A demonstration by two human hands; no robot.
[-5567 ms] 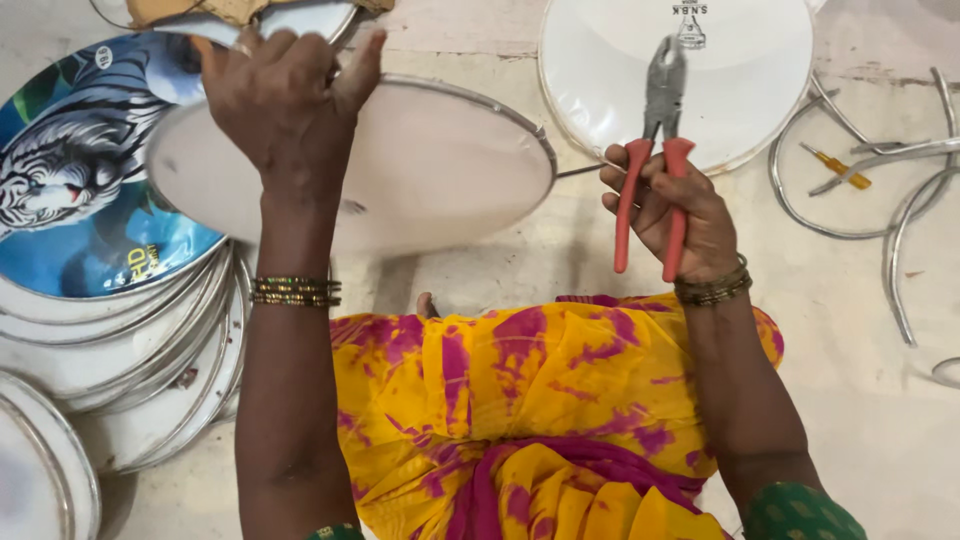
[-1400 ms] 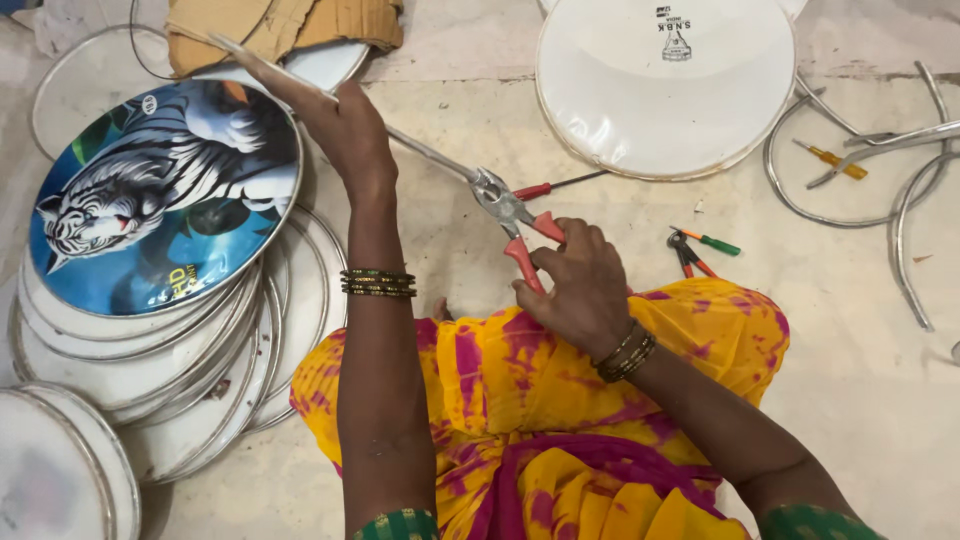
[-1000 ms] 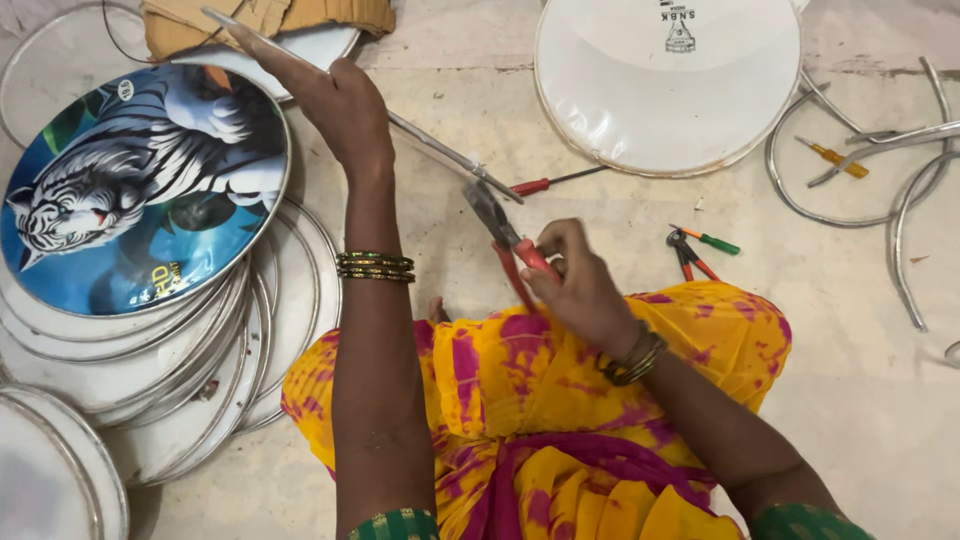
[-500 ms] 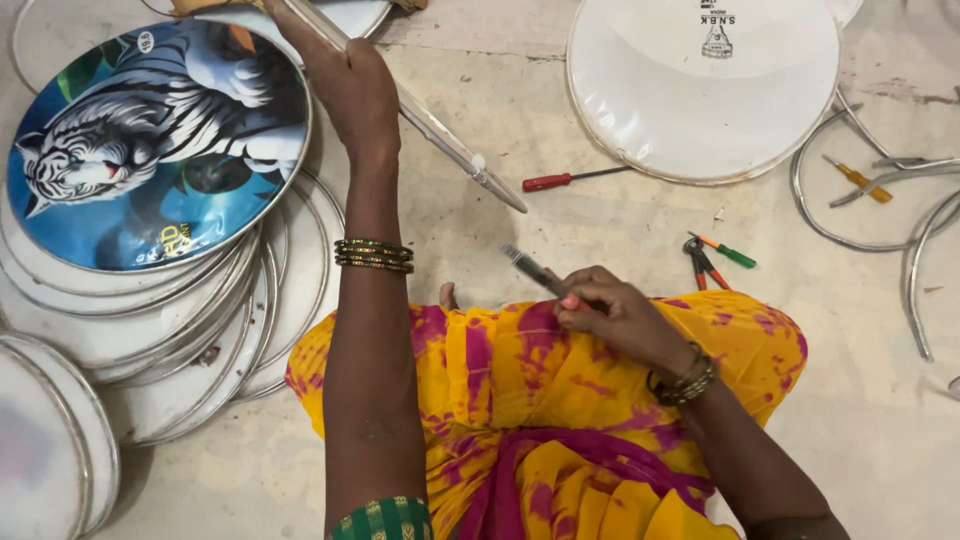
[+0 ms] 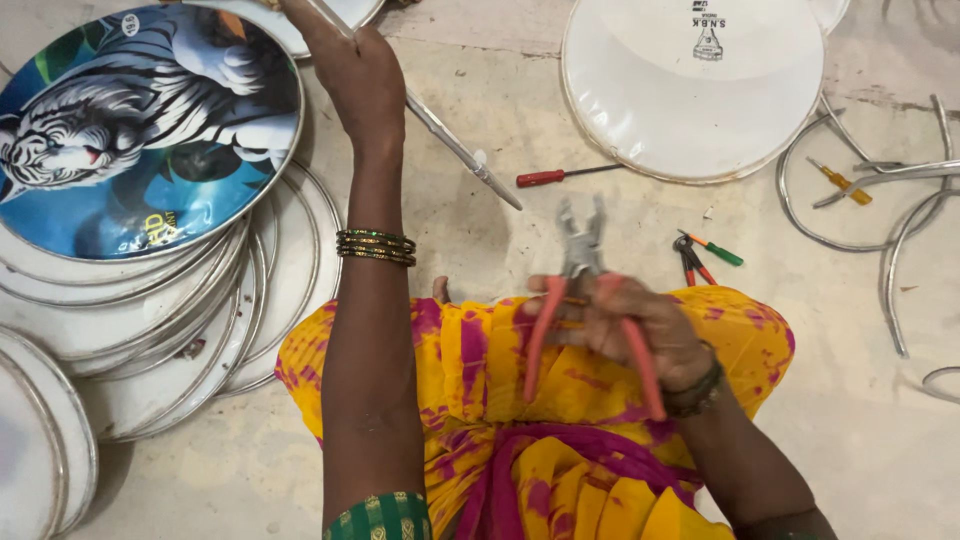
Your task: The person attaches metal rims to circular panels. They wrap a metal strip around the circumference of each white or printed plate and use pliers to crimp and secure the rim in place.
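Loosely, the right hand [image 5: 640,325] wraps the red-handled pliers [image 5: 585,300], steel nose up and handles spread, over the yellow-and-pink lap. Farther up, the left hand [image 5: 355,75] closes on a thin metal rod [image 5: 460,150] beside stacked round drumheads [image 5: 170,340]; a red screwdriver [image 5: 560,176] lies on the rough floor.

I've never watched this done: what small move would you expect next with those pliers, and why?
Probably carrying the red-handled pliers, open in the right hand, up to the free end of the metal strip. The left hand holds that strip out, and its end lies just beyond the open jaws.
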